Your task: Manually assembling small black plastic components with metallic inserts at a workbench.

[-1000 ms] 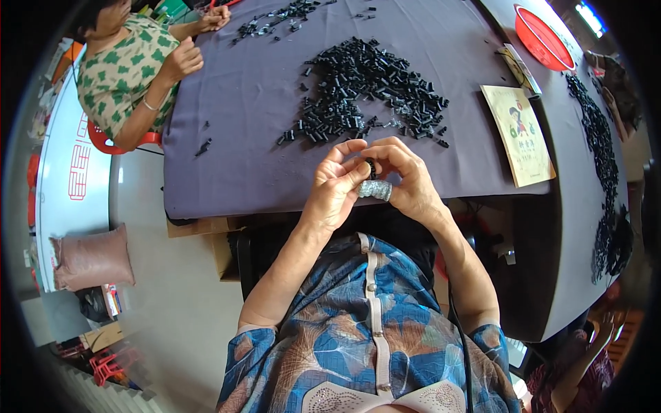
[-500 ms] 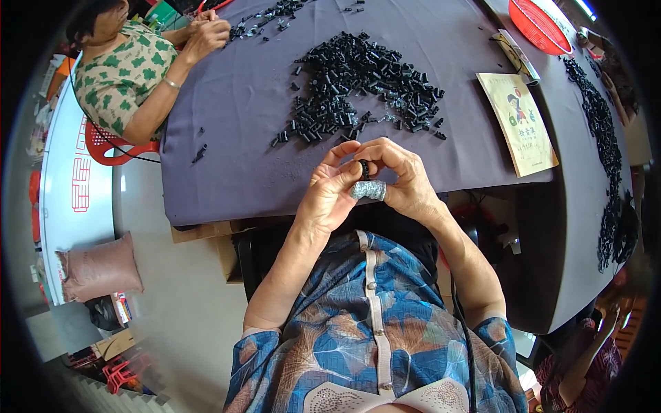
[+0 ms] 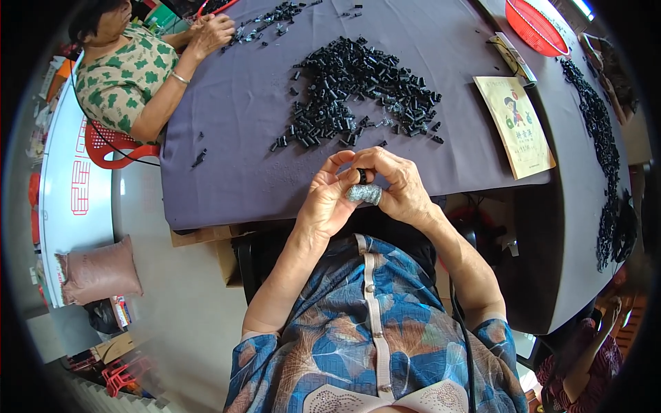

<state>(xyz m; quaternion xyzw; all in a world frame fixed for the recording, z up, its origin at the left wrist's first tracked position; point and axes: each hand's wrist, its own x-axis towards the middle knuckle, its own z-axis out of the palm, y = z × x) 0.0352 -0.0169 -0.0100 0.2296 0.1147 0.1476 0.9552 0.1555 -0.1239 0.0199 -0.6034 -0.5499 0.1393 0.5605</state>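
Observation:
My left hand [image 3: 325, 205] and my right hand [image 3: 406, 187] meet just in front of the table's near edge, fingertips together. Pinched between them is a small black ribbed part [image 3: 363, 176], mostly covered by fingers. A grey speckled wrap [image 3: 363, 194] covers my right thumb, which lies just below the part. Beyond my hands spreads a heap of small black cylindrical parts [image 3: 344, 89], with some clear or silvery bits among them. Both hands are closed; which one bears more of the hold I cannot tell.
The table has a grey-purple cloth [image 3: 227, 172]. At the right lie a yellow booklet [image 3: 515, 127] and a long pale box [image 3: 515, 60]; a red basket [image 3: 537, 31] stands farther back. Another person [image 3: 131, 76] works at the far left. More black parts [image 3: 595, 144] line the right-hand table.
My hands stay together and shift very slightly, the right thumb tilting a little around the black part. The whole view moves slightly. The heap looks the same.

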